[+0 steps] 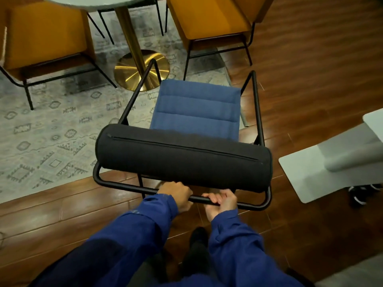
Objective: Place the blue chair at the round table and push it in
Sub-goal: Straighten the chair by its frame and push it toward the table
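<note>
- A yellow chair point(45, 36) stands on the rug point(51, 125) at the table's left side. It is well apart from the blue chair.
- The table point(93, 2) shows only as an edge of its round top at the top of the view, with its gold base point(128, 71) below. The base lies straight ahead of the hands and a little to the left.
- The blue chair point(196, 108) sits between the person and that base, seat front towards the table and black backrest point(182, 158) nearest the person. Its front-to-back axis runs away from the hands and leans slightly left, so I judge it nearly lined up with the base already. Its front is over the rug's edge and its back over the wood floor point(310, 79) (whether the legs touch down is hidden).
- The left hand point(178, 195) grips the rear bar point(128, 186) from above, fingers curled over it.
- The right hand point(221, 201) grips the same bar just beside the left, its fingers point(213, 198) wrapped round it. Both hands sit near the bar's middle, neither nearer the table.
- A second yellow chair point(211, 17) stands to the right of the table. The opening between the two yellow chairs looks like the slot, so the push goes forward, away from the body.
</note>
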